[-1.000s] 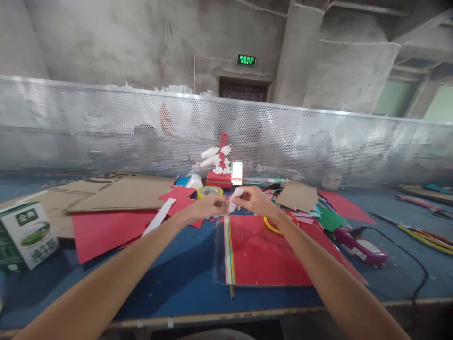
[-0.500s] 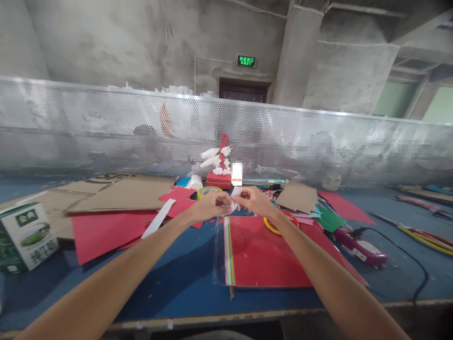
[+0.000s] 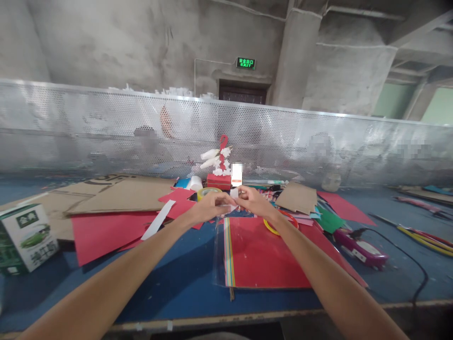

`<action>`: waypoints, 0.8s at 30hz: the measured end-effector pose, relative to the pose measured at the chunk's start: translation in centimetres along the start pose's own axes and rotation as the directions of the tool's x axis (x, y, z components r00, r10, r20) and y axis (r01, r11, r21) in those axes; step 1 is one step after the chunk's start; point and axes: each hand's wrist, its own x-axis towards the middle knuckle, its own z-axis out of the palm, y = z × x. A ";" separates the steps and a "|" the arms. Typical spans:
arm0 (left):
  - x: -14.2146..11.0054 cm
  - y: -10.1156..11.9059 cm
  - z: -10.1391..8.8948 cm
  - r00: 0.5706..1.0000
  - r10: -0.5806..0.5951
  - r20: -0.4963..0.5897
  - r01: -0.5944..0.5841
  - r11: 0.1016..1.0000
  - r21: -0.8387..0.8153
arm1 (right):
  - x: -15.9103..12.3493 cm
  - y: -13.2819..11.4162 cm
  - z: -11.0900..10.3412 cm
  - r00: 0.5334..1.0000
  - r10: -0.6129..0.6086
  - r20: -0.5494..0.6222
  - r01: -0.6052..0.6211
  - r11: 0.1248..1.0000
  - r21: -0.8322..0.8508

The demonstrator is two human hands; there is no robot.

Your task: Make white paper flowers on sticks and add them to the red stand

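Head view — blue table (image 3: 170,278), grey wall (image 3: 116,42); left hand (image 3: 211,206), right hand (image 3: 253,200) pinching white paper (image 3: 234,193).

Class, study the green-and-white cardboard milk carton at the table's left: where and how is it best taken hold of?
I'd grip the carton around mid-height, across two opposite side walls, coming down from above. It stands upright, with flat faces to press on, while flat brown cardboard lies close behind, crowding a rear approach.

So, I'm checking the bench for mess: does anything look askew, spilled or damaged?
The white paper strip lies slantwise across red paper, and the small cardboard piece has a notched edge. No spill shows.
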 end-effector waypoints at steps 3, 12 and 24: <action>0.1 -0.2 0.0 1.000 -0.017 0.000 0.017 1.000 0.002 | 0.0 0.1 0.1 0.999 0.025 0.035 -0.026 0.999 0.032; 0.5 -0.9 -0.2 0.988 -0.110 -0.107 0.102 0.992 -0.077 | 0.3 0.6 0.4 0.996 -0.081 -0.024 0.081 0.997 -0.021; 0.4 0.1 0.3 0.925 -0.230 -0.302 0.136 0.944 -0.301 | 0.0 -0.7 2.4 0.991 0.005 0.132 -0.048 0.945 0.325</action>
